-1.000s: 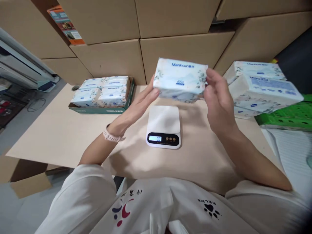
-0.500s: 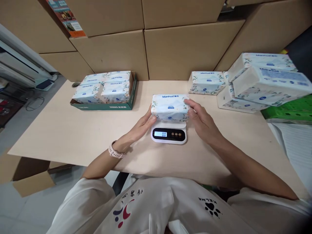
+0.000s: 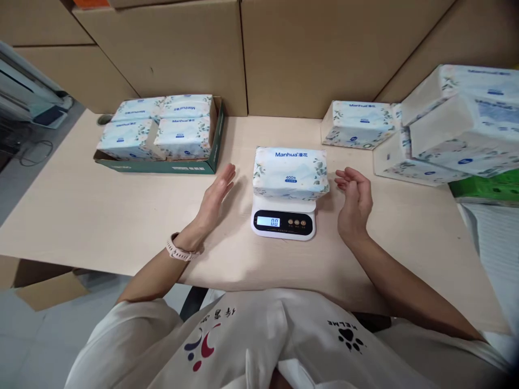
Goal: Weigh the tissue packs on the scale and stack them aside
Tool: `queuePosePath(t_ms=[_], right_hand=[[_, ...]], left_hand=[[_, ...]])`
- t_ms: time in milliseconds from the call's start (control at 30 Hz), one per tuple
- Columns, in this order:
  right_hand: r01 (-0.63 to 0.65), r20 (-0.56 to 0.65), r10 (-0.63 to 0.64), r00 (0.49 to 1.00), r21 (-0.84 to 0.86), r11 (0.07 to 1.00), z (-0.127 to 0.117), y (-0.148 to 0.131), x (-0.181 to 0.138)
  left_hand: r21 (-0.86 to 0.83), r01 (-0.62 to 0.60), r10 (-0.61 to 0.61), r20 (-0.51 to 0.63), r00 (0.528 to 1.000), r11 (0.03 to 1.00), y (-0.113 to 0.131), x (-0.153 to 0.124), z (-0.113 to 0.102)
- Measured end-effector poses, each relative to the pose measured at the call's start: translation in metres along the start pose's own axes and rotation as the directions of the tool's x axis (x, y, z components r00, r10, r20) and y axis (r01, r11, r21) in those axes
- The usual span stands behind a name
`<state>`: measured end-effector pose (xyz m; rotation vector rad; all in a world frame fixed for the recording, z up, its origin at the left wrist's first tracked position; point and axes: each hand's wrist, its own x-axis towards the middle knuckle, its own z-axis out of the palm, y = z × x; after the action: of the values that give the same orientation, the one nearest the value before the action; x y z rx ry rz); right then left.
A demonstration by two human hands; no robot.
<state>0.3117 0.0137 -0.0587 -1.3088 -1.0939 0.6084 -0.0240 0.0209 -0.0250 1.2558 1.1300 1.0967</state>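
Observation:
A white and blue tissue pack (image 3: 289, 173) lies on a small white kitchen scale (image 3: 284, 221) in the middle of the table; the display reads 0.0. My left hand (image 3: 214, 197) is held edge-up to the left of the pack, fingers stretched out, holding nothing. My right hand (image 3: 354, 202) hovers to the right of the pack with fingers loosely curled and apart, also with nothing in it. Neither hand touches the pack.
A green cardboard tray (image 3: 203, 165) with several tissue packs stands at the back left. More tissue packs (image 3: 430, 129) are piled at the back right, one pack (image 3: 359, 123) nearest. Brown cartons (image 3: 243, 48) wall off the back. A green crate (image 3: 486, 189) sits at the right.
The pack came down from in front of me onto the scale. Both hands then let go of it and drew apart to either side.

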Motion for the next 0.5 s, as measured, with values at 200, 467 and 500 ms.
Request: queuePosePath(t_ms=[200,467,500], right_hand=[[0.024,0.038,-0.025,0.999,0.025,0.999,-0.0018,-0.0005,-0.0007],[0.031,0.056,-0.030,0.998,-0.017,0.999,-0.0023,0.0000,-0.0007],[0.032,0.061,-0.031,0.998,-0.019,0.999,-0.0023,0.0004,-0.0006]], left_hand=[[-0.087,0.063,-0.060,0.034,0.998,0.994,-0.0089,-0.0022,0.0072],[-0.105,0.064,-0.060,0.038,0.997,0.992,-0.0100,-0.0005,0.0047],[-0.109,0.063,-0.059,0.038,0.998,0.992,-0.0099,-0.0003,0.0049]])
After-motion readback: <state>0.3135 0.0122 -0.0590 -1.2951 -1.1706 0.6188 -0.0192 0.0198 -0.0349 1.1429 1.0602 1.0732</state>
